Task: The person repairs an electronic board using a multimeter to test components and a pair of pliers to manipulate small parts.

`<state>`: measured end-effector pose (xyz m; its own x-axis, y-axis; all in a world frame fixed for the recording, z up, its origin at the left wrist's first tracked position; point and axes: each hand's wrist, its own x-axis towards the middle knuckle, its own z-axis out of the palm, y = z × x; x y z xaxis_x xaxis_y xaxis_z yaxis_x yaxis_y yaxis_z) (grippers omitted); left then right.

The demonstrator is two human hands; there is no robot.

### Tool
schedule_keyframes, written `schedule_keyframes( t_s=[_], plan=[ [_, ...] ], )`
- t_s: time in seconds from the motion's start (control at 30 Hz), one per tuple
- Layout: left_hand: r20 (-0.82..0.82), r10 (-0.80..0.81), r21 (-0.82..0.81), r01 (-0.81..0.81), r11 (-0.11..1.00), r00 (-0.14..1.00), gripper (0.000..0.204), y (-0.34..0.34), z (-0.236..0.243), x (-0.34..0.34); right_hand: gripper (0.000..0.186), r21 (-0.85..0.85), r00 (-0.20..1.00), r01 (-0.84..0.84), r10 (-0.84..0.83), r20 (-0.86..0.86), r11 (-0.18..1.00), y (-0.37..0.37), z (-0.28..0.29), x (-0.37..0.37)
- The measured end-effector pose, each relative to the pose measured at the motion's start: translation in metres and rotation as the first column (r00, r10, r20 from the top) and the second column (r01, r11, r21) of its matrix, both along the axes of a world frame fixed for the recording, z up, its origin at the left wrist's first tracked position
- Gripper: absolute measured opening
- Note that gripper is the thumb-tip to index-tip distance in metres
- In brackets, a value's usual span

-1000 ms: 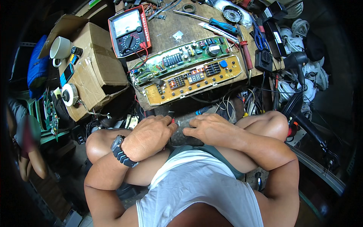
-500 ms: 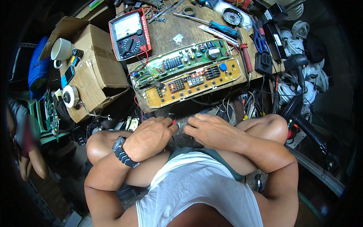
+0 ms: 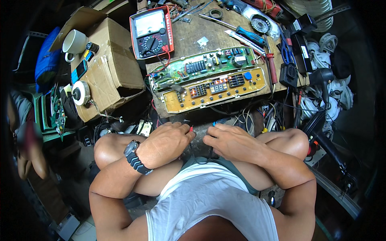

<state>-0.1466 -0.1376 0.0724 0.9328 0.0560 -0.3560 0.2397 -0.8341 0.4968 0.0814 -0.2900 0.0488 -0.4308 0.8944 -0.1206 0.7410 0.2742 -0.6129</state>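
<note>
Above my lap, my left hand (image 3: 167, 142) is closed on a small red-ended piece (image 3: 191, 129); a dark cord hangs below it. Close to its right, my right hand (image 3: 236, 142) pinches a small blue piece (image 3: 214, 124), and a dark cord (image 3: 210, 152) runs down beneath. Fingers hide most of both pieces. Beyond my hands, at the bench's near edge, lies a yellow-brown control panel (image 3: 231, 91) with lit red lights and a digit display. Behind it sits a green circuit board (image 3: 207, 69). An analog multimeter (image 3: 152, 34) in a red case stands at their far left.
The wooden bench (image 3: 189, 40) also carries a blue-handled screwdriver (image 3: 250, 36), a cutter knife (image 3: 241, 39) and a soldering iron (image 3: 272, 68). Left stands a cardboard box (image 3: 114, 66) with a white mug (image 3: 74, 41). A person (image 3: 30, 140) is at far left. Cables (image 3: 247, 118) hang below the bench.
The whole view has shifted, so the bench and its things appear farther right and slightly higher. The blue piece now shows at my right fingertips. Both hands stay close together above my lap.
</note>
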Motion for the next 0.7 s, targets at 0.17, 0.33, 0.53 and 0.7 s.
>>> schedule_keyframes(
  t_s=[0.17, 0.33, 0.53, 0.7],
  plan=[
    [0.011, 0.007, 0.001, -0.007, 1.000, 1.000, 0.036, -0.0002, -0.0028, -0.0002, 0.025, -0.013, 1.000, -0.001, 0.001, 0.005, 1.000, -0.0005, -0.0004, 0.0015],
    [-0.003, 0.010, 0.000, -0.010, 1.000, 1.000, 0.038, 0.0001, -0.0006, -0.0004, 0.026, -0.013, 1.000, -0.003, 0.003, -0.001, 1.000, 0.0004, -0.0015, 0.0014],
    [0.035, 0.012, 0.003, -0.012, 1.000, 0.999, 0.041, 0.0003, -0.0014, -0.0001, 0.027, -0.026, 1.000, -0.005, 0.005, 0.007, 1.000, 0.0019, 0.0003, 0.0019],
    [0.043, 0.020, 0.006, -0.020, 1.000, 0.999, 0.042, 0.0010, -0.0018, 0.0019, 0.026, 0.007, 1.000, 0.019, -0.019, -0.004, 1.000, 0.0010, -0.0024, 0.0029]
  ],
)
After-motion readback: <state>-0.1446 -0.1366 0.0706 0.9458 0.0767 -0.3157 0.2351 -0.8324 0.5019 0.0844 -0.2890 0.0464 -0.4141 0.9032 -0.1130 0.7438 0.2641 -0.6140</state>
